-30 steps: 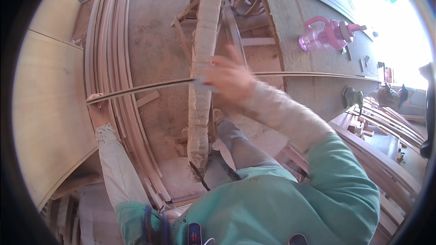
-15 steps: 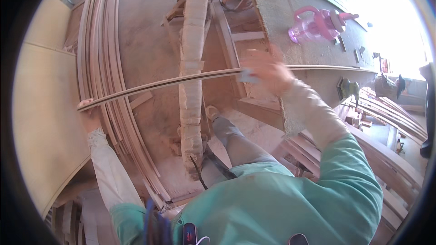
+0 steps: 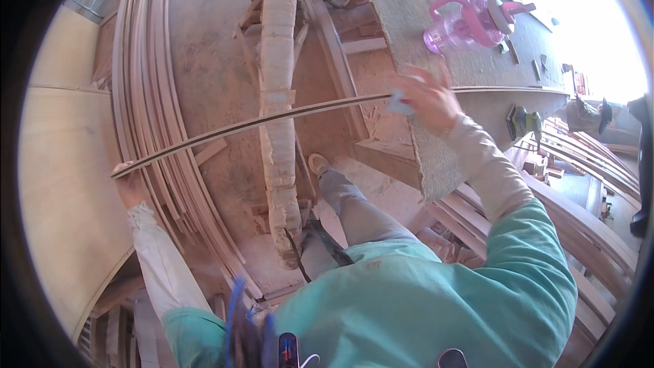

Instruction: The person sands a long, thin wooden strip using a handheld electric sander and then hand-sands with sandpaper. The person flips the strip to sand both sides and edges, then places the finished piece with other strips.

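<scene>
A long, thin wooden strip [image 3: 238, 127] with a dark line along it crosses in front of me from left to right. My left hand [image 3: 128, 182] grips its left end. Along the strip's right half, my right hand [image 3: 436, 103] presses a small pale blue-grey piece of sandpaper [image 3: 400, 103] to it; the fingers are bent and slightly blurred. A padded, wrapped beam [image 3: 278, 146] supports the strip near its middle. Farther right, the strip runs over the workbench [image 3: 436, 157].
A pink bottle [image 3: 470, 24] stands on the bench, and a green power sander [image 3: 523, 123] sits near its right side. Long wooden strips [image 3: 146, 61] lie stacked on the left, beside a pale panel [image 3: 68, 184]. More timber [image 3: 586, 245] is piled at the right.
My right hand has slid to the right along the strip with the sandpaper. My left hand still grips the left end. The whole view has shifted slightly.
</scene>
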Demonstrator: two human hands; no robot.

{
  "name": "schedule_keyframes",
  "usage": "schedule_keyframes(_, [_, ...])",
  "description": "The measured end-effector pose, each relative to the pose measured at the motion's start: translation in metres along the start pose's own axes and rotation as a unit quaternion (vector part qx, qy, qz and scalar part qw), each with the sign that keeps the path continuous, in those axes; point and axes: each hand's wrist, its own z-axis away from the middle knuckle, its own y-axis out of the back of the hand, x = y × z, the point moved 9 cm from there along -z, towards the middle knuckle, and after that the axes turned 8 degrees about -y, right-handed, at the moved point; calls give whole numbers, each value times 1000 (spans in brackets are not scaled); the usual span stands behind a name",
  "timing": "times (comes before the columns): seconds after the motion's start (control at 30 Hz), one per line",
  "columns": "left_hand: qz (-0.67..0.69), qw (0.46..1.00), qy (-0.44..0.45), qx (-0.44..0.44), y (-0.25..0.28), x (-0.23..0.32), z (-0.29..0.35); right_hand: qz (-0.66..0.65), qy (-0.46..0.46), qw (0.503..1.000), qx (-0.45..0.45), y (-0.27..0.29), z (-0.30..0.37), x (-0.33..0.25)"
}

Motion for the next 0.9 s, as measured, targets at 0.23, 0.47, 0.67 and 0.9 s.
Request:
schedule_keyframes(0.23, [-124,992,-16,-22,4,-24,-17,-73,129,979,143,-30,-82,-200])
schedule_keyframes(0.47, [-117,992,43,7,74,-52,13,-93,60,991,75,-3,-36,-67])
schedule_keyframes(0.67, [-533,835,-136,-10,-6,157,-20,16,-6,998,58,19,40,75])
schedule_keyframes(0.9, [-399,854,-286,-173,-198,360,-20,-19,28,998,53,12,29,71])
